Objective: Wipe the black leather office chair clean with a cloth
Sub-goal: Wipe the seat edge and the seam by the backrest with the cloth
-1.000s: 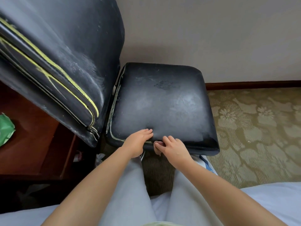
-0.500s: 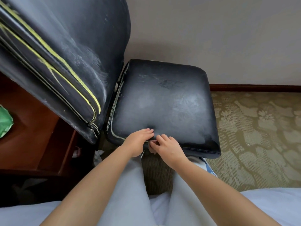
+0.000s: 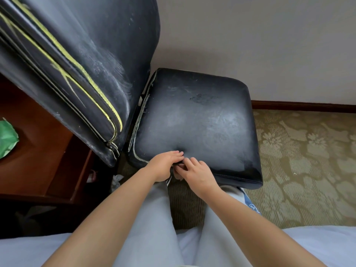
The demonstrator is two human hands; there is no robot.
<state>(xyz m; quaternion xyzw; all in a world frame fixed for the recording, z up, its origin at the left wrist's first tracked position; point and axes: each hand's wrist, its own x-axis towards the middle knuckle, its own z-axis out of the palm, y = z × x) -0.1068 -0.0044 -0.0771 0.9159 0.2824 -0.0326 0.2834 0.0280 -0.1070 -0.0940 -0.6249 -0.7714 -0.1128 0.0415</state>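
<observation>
the black chair point(image 3: 192, 120) stands against the wall, its dusty seat facing the person, its tall back point(image 3: 81, 64) leaning off to the left beside a wooden desk point(image 3: 38, 151). both hands meet at the seat's near edge: the left hand point(image 3: 163, 164) lies on it with fingers straight, and the right hand point(image 3: 198, 173) has its fingers bent onto the edge, though i can't tell if it pinches anything. patterned carpet point(image 3: 308, 160) spreads to the right.

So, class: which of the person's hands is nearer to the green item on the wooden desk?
Left. The left hand lies on the seat's front edge, on the side toward the green item; the right hand sits just beyond it, farther away.
</observation>
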